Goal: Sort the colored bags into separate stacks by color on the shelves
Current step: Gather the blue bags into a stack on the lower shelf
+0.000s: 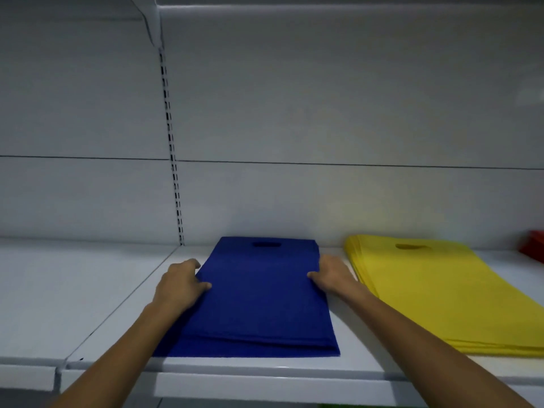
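No readable text, none on blue bags [265, 298], yellow bags [435, 293], shelf [265, 369] (possibly blur)

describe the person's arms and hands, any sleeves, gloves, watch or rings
Both arms are bare as far as the picture shows them: the left arm and the right arm carry no sleeve, cuff or strap. The left hand and the right hand wear no gloves. No watch, bracelet or ring shows, though the picture is soft, so a thin ring could be missed.
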Tool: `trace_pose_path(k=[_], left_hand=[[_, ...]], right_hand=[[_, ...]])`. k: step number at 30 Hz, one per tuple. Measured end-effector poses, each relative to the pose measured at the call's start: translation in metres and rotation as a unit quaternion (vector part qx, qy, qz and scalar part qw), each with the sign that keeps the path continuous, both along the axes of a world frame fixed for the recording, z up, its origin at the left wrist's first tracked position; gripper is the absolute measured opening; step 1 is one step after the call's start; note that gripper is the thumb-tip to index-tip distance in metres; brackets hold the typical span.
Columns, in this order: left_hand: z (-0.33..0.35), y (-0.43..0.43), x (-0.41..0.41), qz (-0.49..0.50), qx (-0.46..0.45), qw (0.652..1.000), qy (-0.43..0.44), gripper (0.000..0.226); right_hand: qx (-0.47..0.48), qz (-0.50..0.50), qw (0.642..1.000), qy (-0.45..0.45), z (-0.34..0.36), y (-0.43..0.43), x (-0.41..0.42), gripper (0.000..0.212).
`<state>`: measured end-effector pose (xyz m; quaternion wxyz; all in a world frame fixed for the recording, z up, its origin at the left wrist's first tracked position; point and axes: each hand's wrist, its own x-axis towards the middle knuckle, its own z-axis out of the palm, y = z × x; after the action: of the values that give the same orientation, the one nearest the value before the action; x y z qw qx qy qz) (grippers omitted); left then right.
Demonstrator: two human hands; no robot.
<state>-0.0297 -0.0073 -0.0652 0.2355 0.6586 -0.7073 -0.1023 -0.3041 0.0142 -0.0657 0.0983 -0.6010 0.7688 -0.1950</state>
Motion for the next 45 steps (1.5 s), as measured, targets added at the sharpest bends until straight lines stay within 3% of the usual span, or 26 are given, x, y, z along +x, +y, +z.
trace_pose_path(k=[2, 5, 7, 11, 16, 18, 21, 25, 32, 38, 45], left_hand=[[-0.002, -0.001, -0.001, -0.001, -0.005, 1.0, 0.02, 0.04], [-0.003, -0.006, 0.004, 0.011, 0.023, 0.999, 0.02, 0.036], [-0.004, -0.012, 0.009, 0.004, 0.02, 0.999, 0.05, 0.031], [-0.007, -0.014, 0.014, 0.0, -0.051, 0.993, 0.102, 0.019], [-0.013, -0.006, 0.018, -0.017, -0.166, 0.985, 0.034, 0.008], [-0.011, -0.007, 0.023, -0.036, -0.18, 0.981, 0.064, 0.004], [-0.005, -0.013, 0.023, -0.088, -0.175, 0.973, 0.119, 0.024], [0.009, -0.012, 0.002, -0.107, -0.173, 0.973, 0.111, 0.025], [0.024, 0.027, -0.095, -0.256, -0.11, 0.957, 0.079, 0.03], [0.023, 0.102, -0.211, -0.424, -0.129, 0.892, 0.082, 0.04], [0.005, 0.267, -0.373, -0.559, -0.113, 0.815, 0.107, 0.041]], right_hand=[[-0.001, -0.025, 0.999, -0.034, 0.002, 0.0, 0.001, 0.018], [-0.028, -0.079, 0.993, -0.078, 0.002, 0.003, 0.003, 0.04], [-0.046, -0.102, 0.99, -0.084, -0.001, 0.004, 0.005, 0.042], [-0.095, -0.109, 0.988, -0.058, -0.004, 0.008, 0.016, 0.025], [-0.161, -0.06, 0.985, 0.008, -0.002, 0.009, 0.036, 0.012], [-0.168, -0.042, 0.985, -0.002, 0.004, 0.009, 0.041, 0.023], [-0.212, -0.03, 0.977, -0.007, 0.014, 0.012, 0.037, 0.052], [-0.247, -0.084, 0.965, 0.039, 0.033, 0.036, 0.015, 0.049], [-0.265, -0.2, 0.94, 0.075, 0.04, 0.136, -0.066, 0.043], [-0.263, -0.317, 0.908, 0.078, 0.037, 0.268, -0.146, 0.042], [-0.219, -0.458, 0.856, 0.096, 0.024, 0.486, -0.238, 0.043]])
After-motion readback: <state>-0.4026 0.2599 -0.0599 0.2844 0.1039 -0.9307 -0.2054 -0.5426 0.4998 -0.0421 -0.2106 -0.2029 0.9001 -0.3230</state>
